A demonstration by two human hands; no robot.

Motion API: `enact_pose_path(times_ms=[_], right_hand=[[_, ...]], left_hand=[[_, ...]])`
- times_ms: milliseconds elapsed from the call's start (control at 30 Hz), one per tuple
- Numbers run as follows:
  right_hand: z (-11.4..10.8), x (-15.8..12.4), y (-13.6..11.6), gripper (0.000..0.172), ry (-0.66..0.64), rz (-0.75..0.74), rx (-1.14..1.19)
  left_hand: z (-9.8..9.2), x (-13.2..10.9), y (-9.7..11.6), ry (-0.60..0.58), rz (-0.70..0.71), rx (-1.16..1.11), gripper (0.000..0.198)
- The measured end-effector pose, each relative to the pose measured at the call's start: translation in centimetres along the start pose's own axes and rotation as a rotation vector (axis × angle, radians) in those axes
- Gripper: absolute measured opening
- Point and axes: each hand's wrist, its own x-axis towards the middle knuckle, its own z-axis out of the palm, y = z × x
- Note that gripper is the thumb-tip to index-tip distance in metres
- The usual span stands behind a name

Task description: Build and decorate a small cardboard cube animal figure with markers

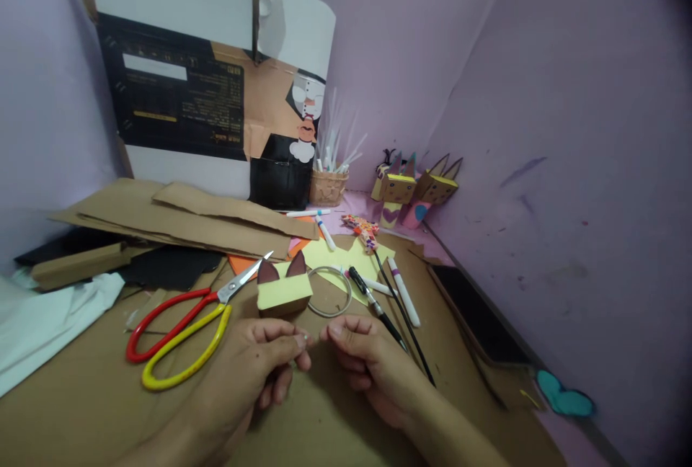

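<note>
My left hand [273, 359] is closed in a pinch, with a tiny pale speck [305, 337] showing at its fingertips; its kind is too small to make out. Facing it, my right hand [373, 362] is also pinched, and whatever lies between its thumb and finger is hidden. A narrow gap separates the two sets of fingertips. Just beyond them stands a small cardboard box [285, 292] with a pale yellow top and dark brown ears. Scissors [219, 298] with one red and one yellow handle lie open to the left. A grey tape ring [331, 312] rests right of the box.
A black pen [378, 308], a white marker [404, 292] and a thin dark stick [403, 316] lie to the right. Cardboard strips [189, 218] are stacked behind. A dark phone-like slab [481, 316] sits near the right wall. Cardboard animal figures [398, 189] and a woven basket [329, 187] stand at the back.
</note>
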Motion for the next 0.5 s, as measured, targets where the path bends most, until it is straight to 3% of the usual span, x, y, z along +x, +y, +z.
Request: enact_pose_path(times_ms=[267,500], right_hand=[[-0.23,0.03,0.88,0.032,0.109,-0.268,-0.284],[0.11,0.00,0.55,0.019,0.153,-0.369,-0.378]], left_hand=[[-0.55,0.41,-0.89,-0.068,-0.008,-0.038,0.030],[-0.45,0.08,-0.45,-0.053,-0.010,-0.058,0.033]])
